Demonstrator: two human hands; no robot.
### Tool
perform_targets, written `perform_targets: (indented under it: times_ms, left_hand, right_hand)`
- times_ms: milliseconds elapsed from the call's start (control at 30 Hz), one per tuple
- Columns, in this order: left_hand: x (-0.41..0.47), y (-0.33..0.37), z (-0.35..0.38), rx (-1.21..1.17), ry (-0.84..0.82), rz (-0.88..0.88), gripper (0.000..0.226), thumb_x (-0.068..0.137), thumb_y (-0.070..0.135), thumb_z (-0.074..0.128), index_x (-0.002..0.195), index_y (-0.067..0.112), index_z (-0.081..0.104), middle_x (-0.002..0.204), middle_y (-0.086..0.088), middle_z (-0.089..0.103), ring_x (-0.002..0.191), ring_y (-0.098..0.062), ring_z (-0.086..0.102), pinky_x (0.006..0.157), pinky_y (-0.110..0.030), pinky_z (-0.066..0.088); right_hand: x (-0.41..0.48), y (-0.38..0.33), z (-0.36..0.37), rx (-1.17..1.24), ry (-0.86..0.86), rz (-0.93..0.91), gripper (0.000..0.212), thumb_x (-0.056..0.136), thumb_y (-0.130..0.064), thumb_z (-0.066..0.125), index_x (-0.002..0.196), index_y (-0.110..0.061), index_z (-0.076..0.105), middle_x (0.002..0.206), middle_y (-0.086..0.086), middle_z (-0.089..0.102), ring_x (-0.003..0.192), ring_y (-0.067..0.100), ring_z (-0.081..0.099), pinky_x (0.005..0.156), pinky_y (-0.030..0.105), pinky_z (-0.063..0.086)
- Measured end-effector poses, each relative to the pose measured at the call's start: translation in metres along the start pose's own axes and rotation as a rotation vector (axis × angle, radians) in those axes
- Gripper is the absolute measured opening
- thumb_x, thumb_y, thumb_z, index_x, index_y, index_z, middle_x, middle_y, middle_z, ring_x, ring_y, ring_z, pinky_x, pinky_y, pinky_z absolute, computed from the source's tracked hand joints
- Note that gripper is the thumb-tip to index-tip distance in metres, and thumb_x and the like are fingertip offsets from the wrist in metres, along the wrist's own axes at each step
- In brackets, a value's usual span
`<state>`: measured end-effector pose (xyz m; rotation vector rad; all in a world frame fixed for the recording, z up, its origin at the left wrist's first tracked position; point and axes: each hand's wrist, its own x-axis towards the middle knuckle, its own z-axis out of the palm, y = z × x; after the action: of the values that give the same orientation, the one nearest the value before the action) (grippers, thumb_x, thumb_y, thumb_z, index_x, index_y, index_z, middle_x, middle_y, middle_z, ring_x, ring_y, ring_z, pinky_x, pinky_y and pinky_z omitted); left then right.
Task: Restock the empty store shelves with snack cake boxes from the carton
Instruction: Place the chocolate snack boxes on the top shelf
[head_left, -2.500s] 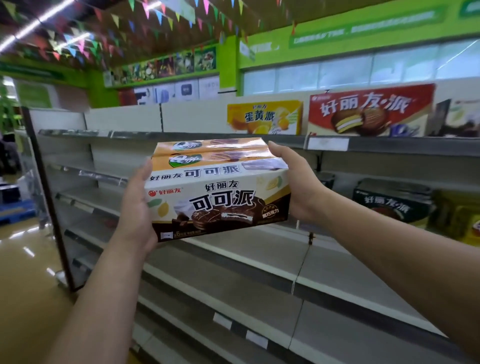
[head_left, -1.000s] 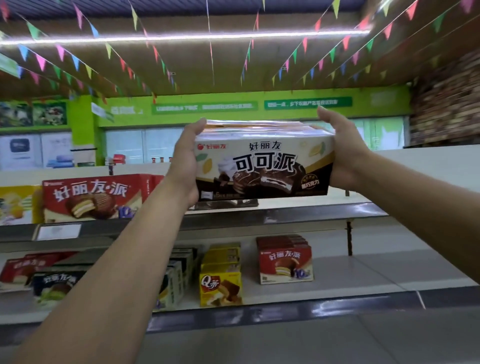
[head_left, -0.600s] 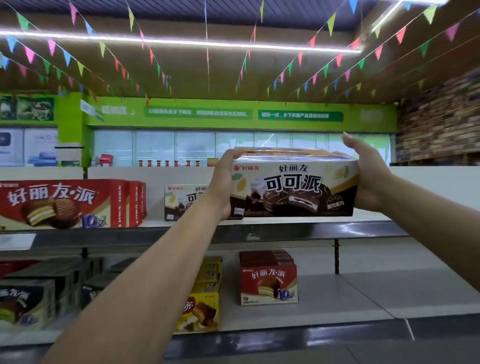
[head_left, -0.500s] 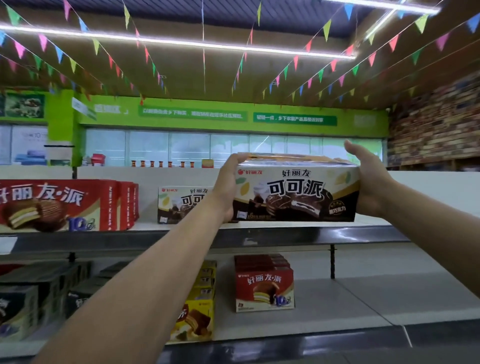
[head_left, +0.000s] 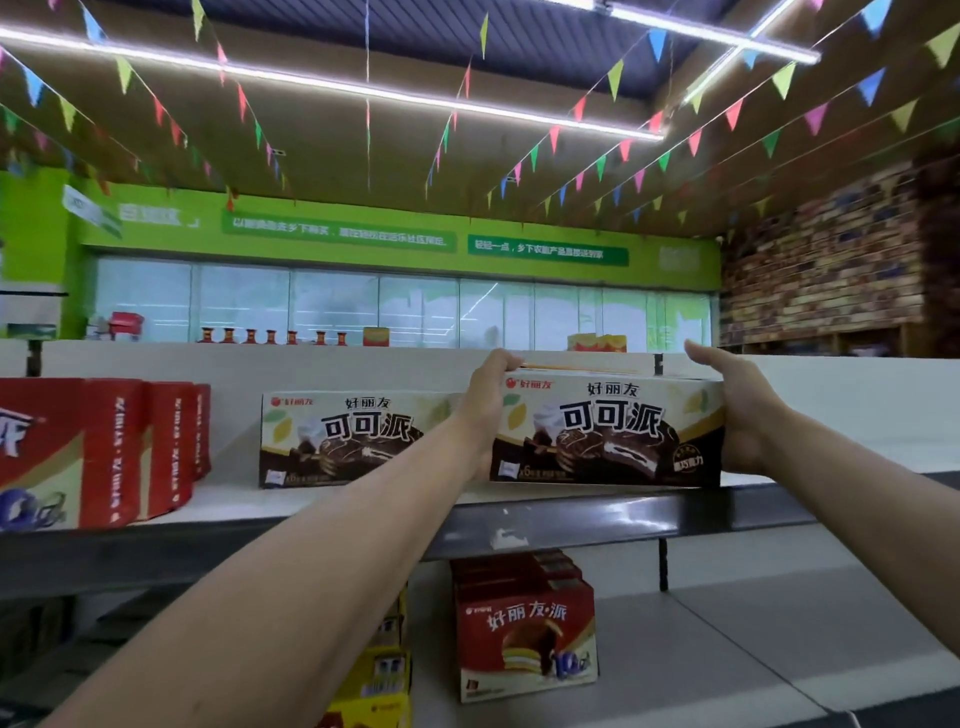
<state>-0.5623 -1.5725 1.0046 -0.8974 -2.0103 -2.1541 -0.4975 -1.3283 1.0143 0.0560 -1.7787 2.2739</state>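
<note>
cocoa pie box (head_left: 605, 431) gripped at both ends by left hand (head_left: 485, 410) and right hand (head_left: 743, 415), sitting at top shelf (head_left: 571, 512) front edge, just right of a matching box (head_left: 353, 439).

Coloured pennant strings (head_left: 616, 78) hang under light strips (head_left: 363, 90) — green wall banner (head_left: 340, 236) behind.

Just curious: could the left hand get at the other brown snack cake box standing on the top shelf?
Probably yes: the standing brown cardboard snack cake box sits just beside the left hand, nothing between; it must first release the held brown box.
</note>
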Motion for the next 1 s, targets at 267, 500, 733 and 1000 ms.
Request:
perform_targets:
  times_ms: [267, 500, 733, 1000]
  left_hand:
    - [0.031, -0.015, 0.002, -0.028, -0.084, -0.189, 0.033, 0.095, 0.043, 0.046, 0.084, 0.016, 0.061, 0.077, -0.008, 0.070, 0.071, -0.025, 0.063, 0.070, -0.030, 0.047]
    - [0.071, -0.029, 0.001, 0.013, 0.029, -0.224, 0.028, 0.091, 0.041, 0.048, 0.082, 0.017, 0.061, 0.087, -0.011, 0.072, 0.078, -0.028, 0.065, 0.073, -0.031, 0.048]
    - [0.078, -0.040, 0.002, 0.020, 0.034, -0.235, 0.033, 0.093, 0.041, 0.047, 0.074, 0.017, 0.061, 0.079, -0.011, 0.073, 0.071, -0.027, 0.067, 0.072, -0.031, 0.049]
    - [0.062, -0.017, 0.005, 0.011, 0.119, -0.147, 0.029, 0.093, 0.038, 0.050, 0.071, 0.019, 0.055, 0.071, -0.005, 0.068, 0.065, -0.026, 0.063, 0.066, -0.031, 0.046]
  right_hand:
    - [0.052, 0.011, -0.017, -0.016, 0.027, 0.012, 0.057, 0.089, -0.052, 0.056, 0.117, -0.002, 0.063, 0.086, 0.020, 0.072, 0.067, 0.034, 0.070, 0.073, 0.038, 0.051]
    - [0.093, 0.009, -0.020, -0.108, -0.006, 0.039, 0.043, 0.088, -0.033, 0.057, 0.117, 0.000, 0.060, 0.092, 0.021, 0.072, 0.079, 0.036, 0.067, 0.083, 0.043, 0.051]
    - [0.113, 0.015, -0.035, -0.101, -0.060, 0.080, 0.037, 0.087, -0.032, 0.055, 0.110, -0.003, 0.059, 0.084, 0.017, 0.072, 0.073, 0.032, 0.066, 0.077, 0.038, 0.052]
    - [0.099, 0.007, -0.022, -0.078, -0.111, 0.037, 0.031, 0.088, -0.030, 0.054, 0.105, -0.005, 0.058, 0.081, 0.016, 0.071, 0.074, 0.032, 0.065, 0.079, 0.037, 0.050]
